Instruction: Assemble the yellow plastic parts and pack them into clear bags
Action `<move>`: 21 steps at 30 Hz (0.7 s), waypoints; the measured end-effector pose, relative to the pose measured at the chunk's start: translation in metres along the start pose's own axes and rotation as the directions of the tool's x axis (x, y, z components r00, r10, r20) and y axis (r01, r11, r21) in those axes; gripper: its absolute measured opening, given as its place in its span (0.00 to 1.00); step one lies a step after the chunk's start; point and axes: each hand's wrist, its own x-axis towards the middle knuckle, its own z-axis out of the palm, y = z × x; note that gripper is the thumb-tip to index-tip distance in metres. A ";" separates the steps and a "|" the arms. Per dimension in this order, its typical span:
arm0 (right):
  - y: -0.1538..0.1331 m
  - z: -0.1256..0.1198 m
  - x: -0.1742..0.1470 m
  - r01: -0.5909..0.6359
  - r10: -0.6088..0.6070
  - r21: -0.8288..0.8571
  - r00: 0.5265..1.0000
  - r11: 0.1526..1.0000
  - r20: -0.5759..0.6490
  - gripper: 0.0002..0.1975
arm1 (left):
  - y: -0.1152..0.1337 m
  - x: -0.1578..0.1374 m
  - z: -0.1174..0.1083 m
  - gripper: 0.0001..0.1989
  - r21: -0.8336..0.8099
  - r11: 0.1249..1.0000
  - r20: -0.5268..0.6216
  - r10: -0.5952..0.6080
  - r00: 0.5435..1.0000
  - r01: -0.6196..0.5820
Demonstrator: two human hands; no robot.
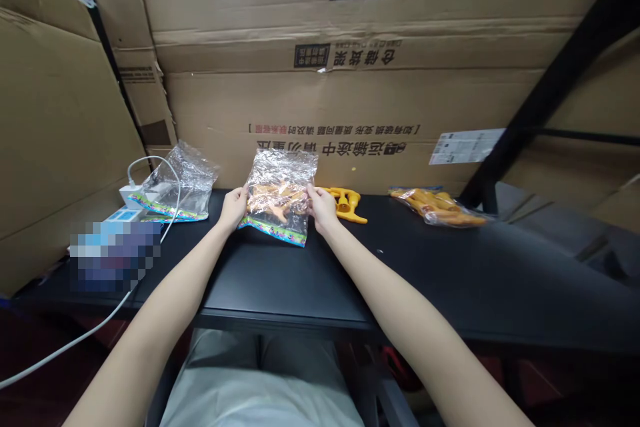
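Between my two hands a clear plastic bag point(280, 170) is held up above the black table, with orange plastic pieces point(277, 199) inside and a colourful printed strip along its lower edge. My left hand point(235, 207) pinches the bag's left side. On the other side my right hand point(321, 207) grips the right edge, fingers closed on the plastic. Just behind and right of that hand lie loose orange plastic pieces point(347, 203), partly hidden by it. What exactly the pieces are I cannot tell.
A second filled bag point(437, 207) of orange pieces lies at the right. Crumpled clear bags point(183, 183) rest at the left beside a white power strip point(131, 196) and cable point(115, 312). Cardboard point(350, 100) walls the back of the black table point(280, 287); a blurred patch covers something left.
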 end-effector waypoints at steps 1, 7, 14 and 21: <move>0.003 0.000 0.001 0.043 -0.043 -0.041 0.999 0.998 -0.015 0.13 | -0.001 0.000 0.000 0.23 0.021 1.000 -0.002 0.013 1.000 -0.012; 0.017 -0.002 0.005 0.268 -0.284 -0.209 0.957 0.941 -0.052 0.20 | -0.007 0.002 -0.002 0.22 0.098 0.993 -0.003 0.064 0.998 -0.063; 0.012 -0.004 0.003 0.285 -0.291 -0.192 0.957 0.939 0.001 0.20 | -0.003 0.000 -0.002 0.21 0.034 0.999 0.030 0.014 0.999 -0.015; 0.007 0.001 -0.005 0.190 -0.183 -0.145 0.981 0.971 0.059 0.17 | 0.004 -0.002 0.003 0.17 -0.155 0.988 -0.068 -0.028 0.997 0.017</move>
